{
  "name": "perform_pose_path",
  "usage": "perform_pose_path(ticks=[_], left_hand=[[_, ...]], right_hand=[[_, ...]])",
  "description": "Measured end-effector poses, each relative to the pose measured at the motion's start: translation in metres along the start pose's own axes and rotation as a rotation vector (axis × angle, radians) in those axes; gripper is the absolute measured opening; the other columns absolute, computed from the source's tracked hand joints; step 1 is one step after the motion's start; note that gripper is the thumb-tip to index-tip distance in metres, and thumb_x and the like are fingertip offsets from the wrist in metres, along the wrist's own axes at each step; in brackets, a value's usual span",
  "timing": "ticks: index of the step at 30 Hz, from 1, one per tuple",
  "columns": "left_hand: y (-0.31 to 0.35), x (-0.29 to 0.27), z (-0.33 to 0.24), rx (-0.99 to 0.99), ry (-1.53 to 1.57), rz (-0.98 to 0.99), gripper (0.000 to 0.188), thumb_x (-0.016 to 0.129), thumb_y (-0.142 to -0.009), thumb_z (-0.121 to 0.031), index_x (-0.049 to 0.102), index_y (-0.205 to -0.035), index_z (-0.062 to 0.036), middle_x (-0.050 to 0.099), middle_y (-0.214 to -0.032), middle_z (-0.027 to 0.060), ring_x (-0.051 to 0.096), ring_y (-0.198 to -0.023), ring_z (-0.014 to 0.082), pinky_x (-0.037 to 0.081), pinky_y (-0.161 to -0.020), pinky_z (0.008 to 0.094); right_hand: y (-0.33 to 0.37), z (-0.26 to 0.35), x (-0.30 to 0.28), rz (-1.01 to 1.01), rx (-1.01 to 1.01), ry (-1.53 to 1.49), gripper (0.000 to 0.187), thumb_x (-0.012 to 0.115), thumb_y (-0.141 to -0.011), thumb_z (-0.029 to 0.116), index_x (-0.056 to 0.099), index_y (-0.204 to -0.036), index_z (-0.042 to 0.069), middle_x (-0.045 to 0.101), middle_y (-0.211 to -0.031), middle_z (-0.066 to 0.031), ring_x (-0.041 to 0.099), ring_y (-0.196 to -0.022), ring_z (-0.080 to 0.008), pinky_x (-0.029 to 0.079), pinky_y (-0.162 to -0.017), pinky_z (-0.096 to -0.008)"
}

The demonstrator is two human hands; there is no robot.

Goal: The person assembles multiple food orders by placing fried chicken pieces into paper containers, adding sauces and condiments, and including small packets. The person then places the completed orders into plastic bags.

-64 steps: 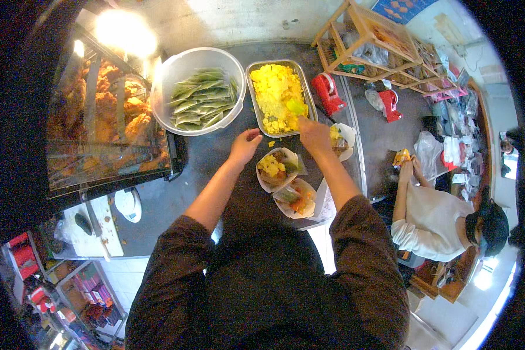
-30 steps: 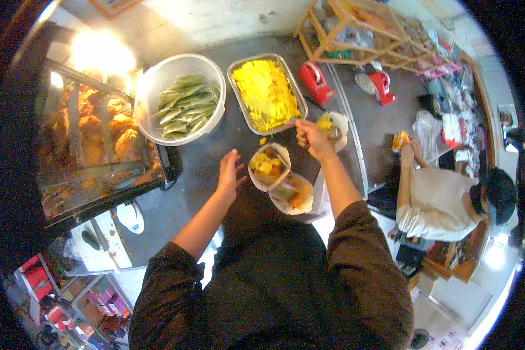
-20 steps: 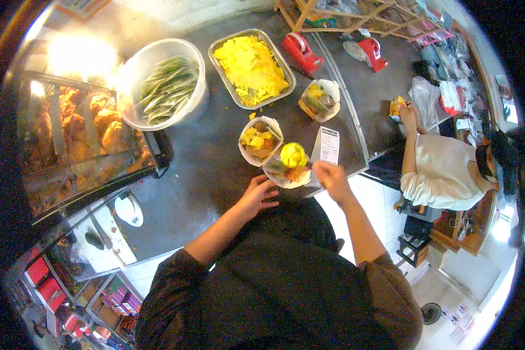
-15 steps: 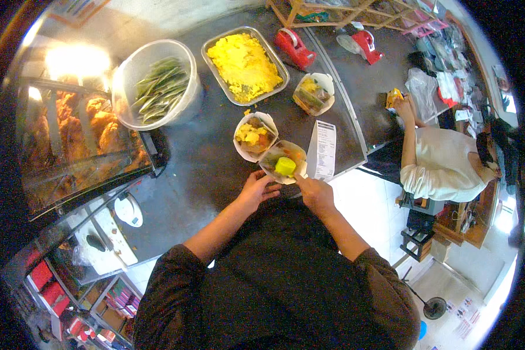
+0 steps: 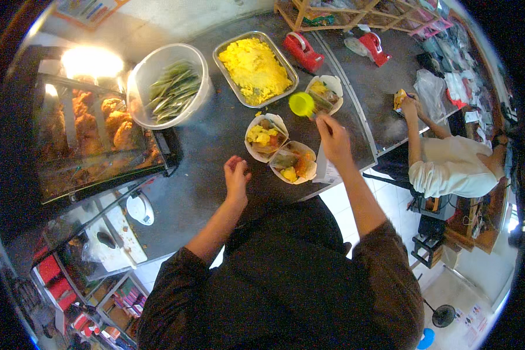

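Scoop (image 5: 302,104) in right hand (image 5: 334,139), cup toward rice tray (image 5: 254,70)

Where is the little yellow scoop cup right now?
The yellow scoop cup is in the right hand, raised over the counter between the tray of yellow rice and the paper bowls.

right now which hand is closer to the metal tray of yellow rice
Right. The right hand holds a yellow scoop just below the tray; the left hand hovers farther down the counter, empty.
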State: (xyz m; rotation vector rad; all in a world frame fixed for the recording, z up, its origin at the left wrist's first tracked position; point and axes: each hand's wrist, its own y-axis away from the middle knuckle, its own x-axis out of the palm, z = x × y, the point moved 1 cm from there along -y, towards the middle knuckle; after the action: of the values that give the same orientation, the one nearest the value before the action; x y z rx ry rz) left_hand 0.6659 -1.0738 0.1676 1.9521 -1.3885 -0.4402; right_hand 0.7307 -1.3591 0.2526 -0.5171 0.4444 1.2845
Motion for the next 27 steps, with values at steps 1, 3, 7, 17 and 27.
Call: perform_pose_path(ticks=[1,3,7,17,27], left_hand=[[-0.013,-0.002,-0.012,0.069,0.003,-0.038,0.039,0.064,-0.096,-0.024,0.051,-0.132,-0.0144,0.056,-0.126,0.0007,0.055,-0.109,0.015,0.048,-0.088,0.0365],[-0.031,-0.003,-0.032,0.126,0.001,-0.009,0.037,0.063,-0.097,-0.027,0.052,-0.131,-0.0154,0.056,-0.126,0.0001,0.054,-0.11,0.0148,0.048,-0.09,0.0383],[-0.046,0.007,-0.057,0.07,-0.069,0.132,0.042,0.063,-0.097,-0.031,0.05,-0.135,-0.0155,0.056,-0.128,0.0006,0.054,-0.112,0.0154,0.048,-0.091,0.041],[-0.02,0.012,-0.038,-0.16,0.05,0.368,0.062,0.072,-0.095,-0.028,0.04,-0.146,-0.0137,0.051,-0.141,0.0067,0.055,-0.124,0.023,0.051,-0.098,0.046],[-0.03,0.007,-0.02,-0.045,0.02,0.294,0.07,0.073,-0.096,-0.03,0.033,-0.152,-0.013,0.048,-0.147,0.0098,0.054,-0.127,0.027,0.055,-0.094,0.0453]], right_hand=[[-0.031,0.001,0.017,0.049,-0.072,0.034,0.03,0.061,-0.102,0.027,0.071,-0.115,0.002,0.075,-0.093,-0.0142,0.071,-0.083,-0.0256,0.054,-0.077,-0.0361],[-0.082,0.002,0.053,0.181,-0.171,0.162,0.033,0.063,-0.099,0.032,0.072,-0.115,0.005,0.075,-0.097,-0.0155,0.073,-0.089,-0.0347,0.056,-0.079,-0.0419],[-0.135,0.008,0.125,0.407,-0.225,0.459,0.026,0.061,-0.096,0.028,0.075,-0.104,0.007,0.075,-0.095,-0.0177,0.071,-0.09,-0.0402,0.056,-0.078,-0.0484],[-0.149,-0.035,0.146,0.613,-0.253,0.289,0.024,0.062,-0.094,0.026,0.077,-0.099,0.009,0.074,-0.099,-0.0202,0.071,-0.092,-0.0413,0.055,-0.083,-0.0494],[-0.12,-0.035,0.082,0.492,0.418,-0.333,0.029,0.062,-0.101,0.031,0.071,-0.118,0.008,0.046,-0.067,0.0071,0.04,-0.053,-0.0048,0.03,-0.05,-0.0222]])
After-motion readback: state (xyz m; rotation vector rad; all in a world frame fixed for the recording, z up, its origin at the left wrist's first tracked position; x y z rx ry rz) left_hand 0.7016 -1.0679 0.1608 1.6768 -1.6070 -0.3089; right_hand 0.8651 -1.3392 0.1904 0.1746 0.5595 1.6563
